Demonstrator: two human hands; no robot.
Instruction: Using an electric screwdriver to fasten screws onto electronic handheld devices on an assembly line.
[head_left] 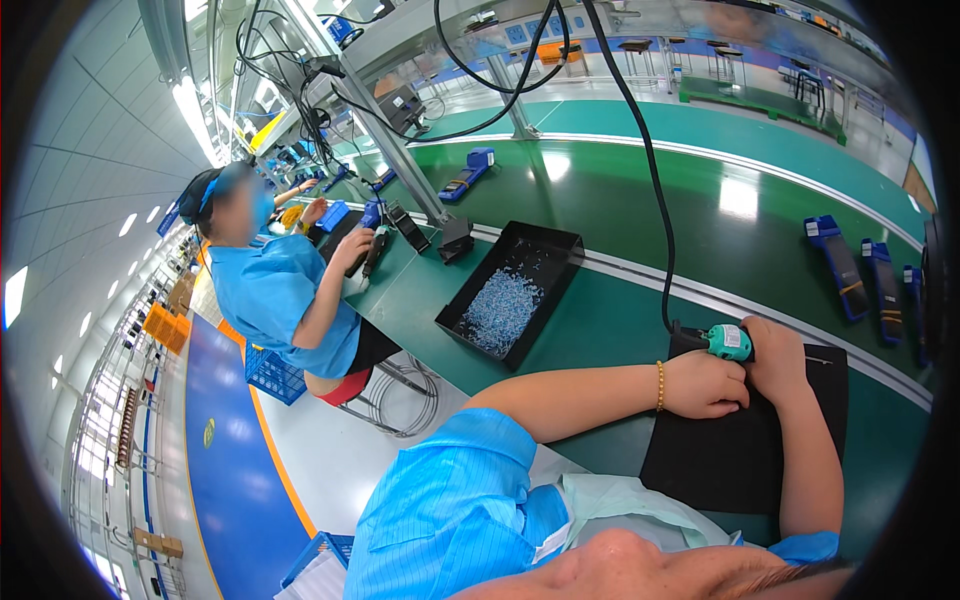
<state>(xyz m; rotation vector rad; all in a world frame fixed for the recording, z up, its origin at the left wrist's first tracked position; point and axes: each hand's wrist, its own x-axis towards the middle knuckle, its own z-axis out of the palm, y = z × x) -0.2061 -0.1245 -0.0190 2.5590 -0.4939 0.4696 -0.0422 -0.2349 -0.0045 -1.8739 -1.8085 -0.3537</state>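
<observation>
Fingers of the right hand [775, 355] are closed around one teal electric screwdriver [730, 342], held over one black mat [740, 450] on the green table [600, 330]. Fingers of the left hand [705, 385] are curled together, touching the screwdriver from the left. One black cable [648, 170] rises from the screwdriver. Left of the mat, one black tray [548, 245] holds many small pale-blue parts [500, 310]. Beyond the mat, three blue-ended devices [840, 265] are seen. Beyond the tray, one co-worker [275, 290] is seated.

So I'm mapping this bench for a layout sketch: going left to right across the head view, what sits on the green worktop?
Black tray of small blue parts → left hand → teal electric screwdriver → right hand → blue-and-black devices on the belt.
</observation>
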